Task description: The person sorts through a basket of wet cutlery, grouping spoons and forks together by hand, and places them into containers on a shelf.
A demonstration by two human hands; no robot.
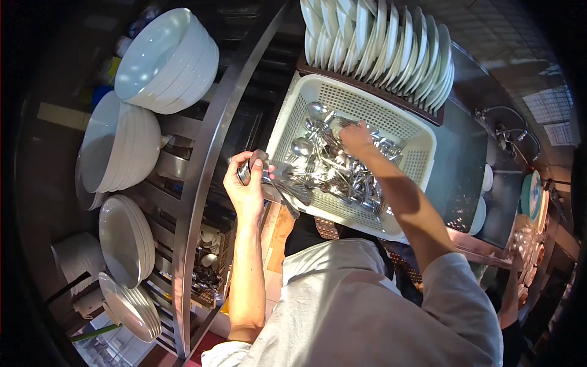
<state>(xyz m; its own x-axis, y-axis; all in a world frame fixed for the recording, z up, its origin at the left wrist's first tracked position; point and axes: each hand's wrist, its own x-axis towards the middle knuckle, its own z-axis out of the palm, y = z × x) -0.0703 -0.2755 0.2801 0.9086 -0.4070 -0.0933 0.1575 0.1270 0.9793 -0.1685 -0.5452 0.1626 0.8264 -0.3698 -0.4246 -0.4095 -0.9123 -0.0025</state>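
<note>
The left hand (pixel 246 186) grasps a bunch of cutlery (pixel 288 194) near the edge of a white basket (pixel 431 145). Inside the basket, the right hand (pixel 355 139) touches loose cutlery (pixel 339 164) (whether it grips any, I cannot tell). Beyond stand upright plates (pixel 391 55).

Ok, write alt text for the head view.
A person's right hand reaches into a white perforated basket of metal cutlery while the left hand holds a bunch of utensils at its left edge. Plates stand beyond; bowls sit stacked at left.
</note>
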